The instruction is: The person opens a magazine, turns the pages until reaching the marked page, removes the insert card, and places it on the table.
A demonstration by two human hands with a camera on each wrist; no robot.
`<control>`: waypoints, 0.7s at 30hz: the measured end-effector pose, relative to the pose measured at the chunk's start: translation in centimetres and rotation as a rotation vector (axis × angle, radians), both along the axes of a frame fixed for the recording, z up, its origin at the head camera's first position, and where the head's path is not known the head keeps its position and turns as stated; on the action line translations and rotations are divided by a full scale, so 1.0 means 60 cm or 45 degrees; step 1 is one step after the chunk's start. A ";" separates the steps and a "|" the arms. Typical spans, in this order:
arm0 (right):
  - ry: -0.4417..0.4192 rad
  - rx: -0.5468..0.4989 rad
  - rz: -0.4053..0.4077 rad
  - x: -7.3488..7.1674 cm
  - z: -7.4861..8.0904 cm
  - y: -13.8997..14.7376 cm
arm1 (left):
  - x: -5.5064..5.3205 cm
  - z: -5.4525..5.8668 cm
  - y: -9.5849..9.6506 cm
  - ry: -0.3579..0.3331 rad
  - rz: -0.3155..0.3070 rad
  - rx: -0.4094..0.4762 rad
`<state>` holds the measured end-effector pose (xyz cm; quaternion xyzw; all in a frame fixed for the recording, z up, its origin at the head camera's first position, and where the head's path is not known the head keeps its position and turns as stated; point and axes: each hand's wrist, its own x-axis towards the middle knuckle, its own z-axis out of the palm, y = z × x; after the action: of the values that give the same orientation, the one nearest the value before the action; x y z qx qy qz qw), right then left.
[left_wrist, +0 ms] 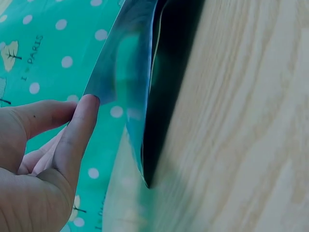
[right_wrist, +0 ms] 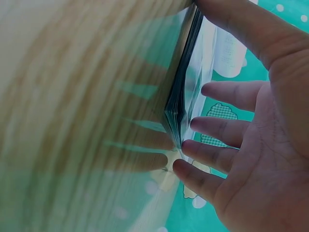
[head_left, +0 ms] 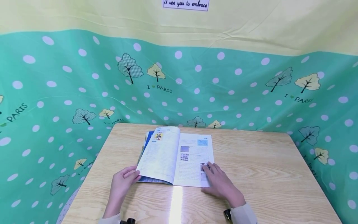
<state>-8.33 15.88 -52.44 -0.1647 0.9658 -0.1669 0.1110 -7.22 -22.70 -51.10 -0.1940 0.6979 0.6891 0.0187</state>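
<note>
Pinching page (head_left: 166,146), left hand (head_left: 122,183), small print (head_left: 156,161) illegible

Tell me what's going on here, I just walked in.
Someone has a book lying open on a wooden table. The left hand pinches the left page near its lower outer corner, holding it raised a little, with blue showing beneath. The right hand rests open at the lower outer corner of the right page.
</note>
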 end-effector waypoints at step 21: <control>0.054 -0.049 0.061 0.000 0.006 0.017 | 0.005 -0.023 -0.021 -0.094 0.061 -0.090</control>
<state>-8.32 16.89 -52.10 -0.1935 0.9602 -0.1793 0.0913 -6.92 -23.97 -52.49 -0.2365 0.7158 0.6567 0.0209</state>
